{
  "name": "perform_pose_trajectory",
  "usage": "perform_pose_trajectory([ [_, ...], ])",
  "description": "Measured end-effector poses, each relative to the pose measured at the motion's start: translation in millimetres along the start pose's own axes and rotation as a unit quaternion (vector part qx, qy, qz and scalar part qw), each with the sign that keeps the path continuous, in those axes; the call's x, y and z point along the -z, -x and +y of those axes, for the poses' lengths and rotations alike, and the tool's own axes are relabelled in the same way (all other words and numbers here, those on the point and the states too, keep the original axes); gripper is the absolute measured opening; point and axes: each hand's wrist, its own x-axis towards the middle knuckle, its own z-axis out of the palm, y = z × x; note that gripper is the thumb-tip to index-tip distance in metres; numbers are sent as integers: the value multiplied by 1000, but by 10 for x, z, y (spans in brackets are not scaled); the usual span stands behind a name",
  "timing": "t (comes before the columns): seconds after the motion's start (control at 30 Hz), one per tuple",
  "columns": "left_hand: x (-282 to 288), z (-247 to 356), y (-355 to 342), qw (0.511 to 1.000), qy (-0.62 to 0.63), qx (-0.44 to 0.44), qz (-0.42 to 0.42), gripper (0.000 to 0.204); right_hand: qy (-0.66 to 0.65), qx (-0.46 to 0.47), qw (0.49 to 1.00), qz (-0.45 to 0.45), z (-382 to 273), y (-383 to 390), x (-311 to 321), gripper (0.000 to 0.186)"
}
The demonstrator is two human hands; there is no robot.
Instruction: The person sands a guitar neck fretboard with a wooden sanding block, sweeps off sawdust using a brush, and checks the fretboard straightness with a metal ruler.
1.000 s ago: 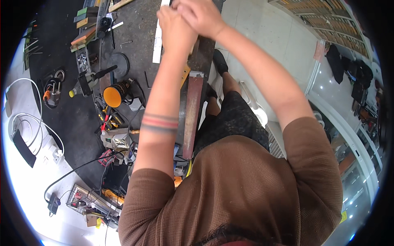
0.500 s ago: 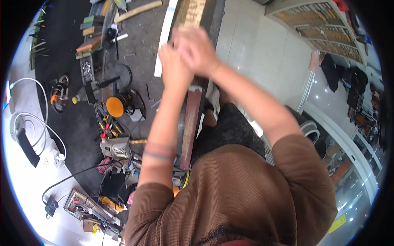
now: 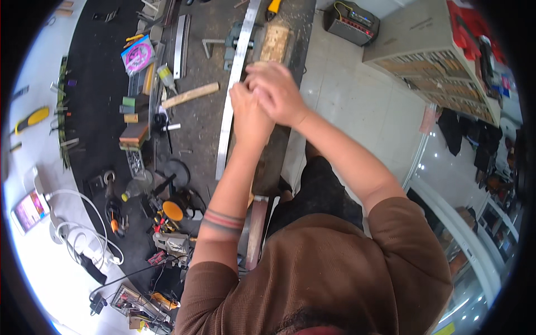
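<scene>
My left hand (image 3: 251,114) and right hand (image 3: 279,92) are together over the bench, the right lying over and against the left. Fingers on both are curled, and whatever lies beneath or between them is hidden. A pale, rough-faced wooden piece (image 3: 275,44) shows just beyond the knuckles. Along the left side of my left hand runs a long, straight, light-coloured strip (image 3: 226,139). Farther up, a dark green clamp (image 3: 230,49) sits against that strip.
A loose wood stick (image 3: 191,95) lies left on the bench (image 3: 195,61). A yellow-and-black tool (image 3: 273,8) rests at the far end. An orange-faced round tool (image 3: 173,210) and cables are nearer left. An amplifier-like box (image 3: 352,23) and cabinet (image 3: 430,50) stand right.
The view has shifted, bringing the clamp, the yellow-and-black tool and the far bench into sight. My hands stay clasped together and appear lower and slightly farther right in the picture.
</scene>
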Motion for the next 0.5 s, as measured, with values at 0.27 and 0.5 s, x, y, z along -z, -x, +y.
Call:
perform_pose_trajectory([
  [0.27,-476,97,-1674,997,-40,-22,59,29,24,54,998,1,1382,-1236,472,13],
  [0.5,-120,146,-676,1000,9,5,10,30,-17,-26,999,-23,454,-459,248,15],
])
